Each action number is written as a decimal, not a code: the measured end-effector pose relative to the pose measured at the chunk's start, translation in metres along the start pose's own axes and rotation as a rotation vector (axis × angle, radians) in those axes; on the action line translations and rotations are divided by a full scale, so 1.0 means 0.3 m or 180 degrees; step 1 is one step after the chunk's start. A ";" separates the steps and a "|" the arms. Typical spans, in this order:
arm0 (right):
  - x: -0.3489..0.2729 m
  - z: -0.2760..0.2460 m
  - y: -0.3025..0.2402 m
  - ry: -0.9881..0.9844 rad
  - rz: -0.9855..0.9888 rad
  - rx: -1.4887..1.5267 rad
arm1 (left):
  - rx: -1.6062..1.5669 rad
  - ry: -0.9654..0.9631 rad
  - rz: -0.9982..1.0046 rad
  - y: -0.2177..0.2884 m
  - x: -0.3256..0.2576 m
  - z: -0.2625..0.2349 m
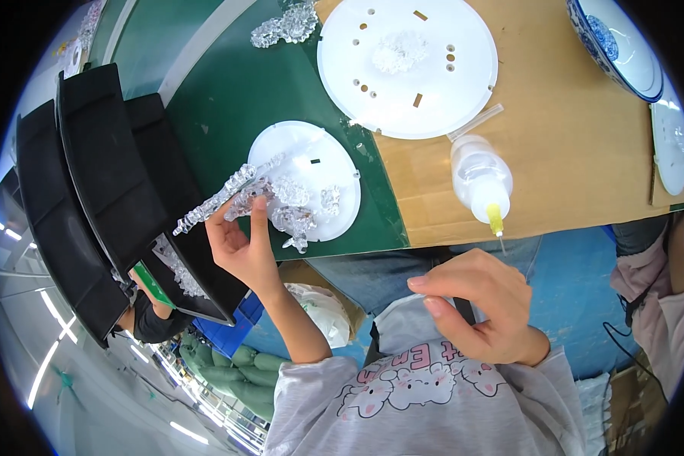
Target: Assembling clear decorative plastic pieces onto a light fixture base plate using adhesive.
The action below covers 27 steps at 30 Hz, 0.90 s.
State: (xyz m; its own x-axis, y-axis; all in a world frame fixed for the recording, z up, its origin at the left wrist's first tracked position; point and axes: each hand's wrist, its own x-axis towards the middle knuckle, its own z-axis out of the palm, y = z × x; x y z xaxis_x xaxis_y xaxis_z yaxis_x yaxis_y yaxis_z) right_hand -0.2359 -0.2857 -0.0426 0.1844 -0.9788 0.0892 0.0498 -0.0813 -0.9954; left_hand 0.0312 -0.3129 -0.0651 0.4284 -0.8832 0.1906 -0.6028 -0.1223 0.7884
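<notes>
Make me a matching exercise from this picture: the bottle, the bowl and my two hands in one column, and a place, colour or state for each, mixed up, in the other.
Column one
1. Bottle
2. Bowl
3. Left hand
4. Right hand

Column two
A. In front of the pale grey shirt, thumb and forefinger apart
B. Whitish, with a yellow tip
C. Grasping clear pieces by the smaller white plate
D. Blue and white, at the top right of the picture

Right pairs: 1-B, 2-D, 3-C, 4-A.
</notes>
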 end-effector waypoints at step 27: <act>-0.102 -0.039 -0.178 0.0316 0.0007 -0.0553 | 0.0253 -0.0890 0.0432 0.041 0.044 -0.040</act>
State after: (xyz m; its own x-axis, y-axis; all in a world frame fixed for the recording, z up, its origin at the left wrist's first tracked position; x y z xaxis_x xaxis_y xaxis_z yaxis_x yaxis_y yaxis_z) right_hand -0.2558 -0.2536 0.0074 0.0861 -0.9920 0.0918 -0.1222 -0.1020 -0.9873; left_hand 0.0376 -0.3207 -0.0459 0.1455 -0.9828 0.1141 -0.6972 -0.0200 0.7166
